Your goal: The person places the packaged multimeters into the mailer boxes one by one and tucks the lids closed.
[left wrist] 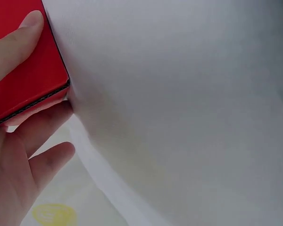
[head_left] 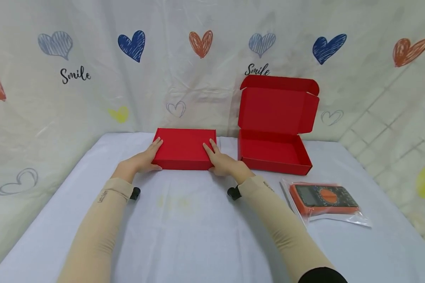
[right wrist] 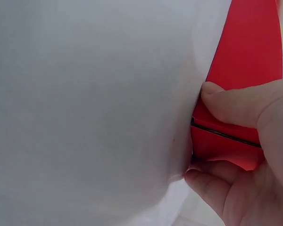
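closed red box (head_left: 184, 147), held between left hand (head_left: 141, 161) and right hand (head_left: 224, 162).
risk: dented sides, should both squeeze hard.

My feed showed plain red on the closed mailer box (head_left: 184, 149) and open mailer box (head_left: 278, 112), orange and black on the multimeter (head_left: 325, 199), beige sleeves (head_left: 92, 232), white tablecloth (head_left: 177, 232), and blue-orange-yellow heart print on the backdrop (head_left: 219, 90).

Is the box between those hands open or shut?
Shut: the red box shows a flat, closed top between the left hand and right hand.
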Motion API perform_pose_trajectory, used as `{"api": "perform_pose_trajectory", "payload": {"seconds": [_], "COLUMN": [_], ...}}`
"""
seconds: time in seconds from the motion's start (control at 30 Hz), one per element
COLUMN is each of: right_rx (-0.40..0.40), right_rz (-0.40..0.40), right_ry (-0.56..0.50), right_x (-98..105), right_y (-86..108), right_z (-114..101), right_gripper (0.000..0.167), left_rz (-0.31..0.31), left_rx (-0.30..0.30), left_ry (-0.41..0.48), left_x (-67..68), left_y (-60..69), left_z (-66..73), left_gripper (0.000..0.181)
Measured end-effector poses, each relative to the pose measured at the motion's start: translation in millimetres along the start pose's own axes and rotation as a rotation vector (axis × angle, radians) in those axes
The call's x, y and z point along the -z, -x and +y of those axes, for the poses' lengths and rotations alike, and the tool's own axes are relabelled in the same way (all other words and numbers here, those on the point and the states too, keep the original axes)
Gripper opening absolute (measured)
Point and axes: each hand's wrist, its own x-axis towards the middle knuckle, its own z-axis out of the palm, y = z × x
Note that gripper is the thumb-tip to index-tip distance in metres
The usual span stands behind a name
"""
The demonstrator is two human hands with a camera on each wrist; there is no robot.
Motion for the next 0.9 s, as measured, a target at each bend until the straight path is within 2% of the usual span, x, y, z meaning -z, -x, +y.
{"api": "perform_pose_trajectory", "payload": {"seconds": [0.23, 0.43, 0.63, 0.9], "right_rx": [-0.02, 0.022, 0.1, 0.139], "right_rz": [-0.006, -0.028, -0.076, -0.055], "right_ry": [-0.03, 0.002, 0.062, 0.081], "right_x": [4, 6, 13, 24], "right_y": [-0.5, 6.6, 24.8, 47.7], "right_z": [-5, -8, -11, 2], "right_gripper": [0.105, 0.1, 0.088, 0.075], "left_rz": [-0.005, -0.029, -0.066, -0.073], "left_rx": [-0.017, 0.021, 0.064, 0.12], "left_ry": [0.015, 0.013, 0.001, -0.048], "left_x": [6.5, 16.6, 25.5, 27.7], "left_y": [0.0, 6.7, 10.0, 7.7], "left_z": [-2.3, 3.0, 15.3, 45.4], "left_gripper": [0.106, 0.107, 0.104, 0.09]}}
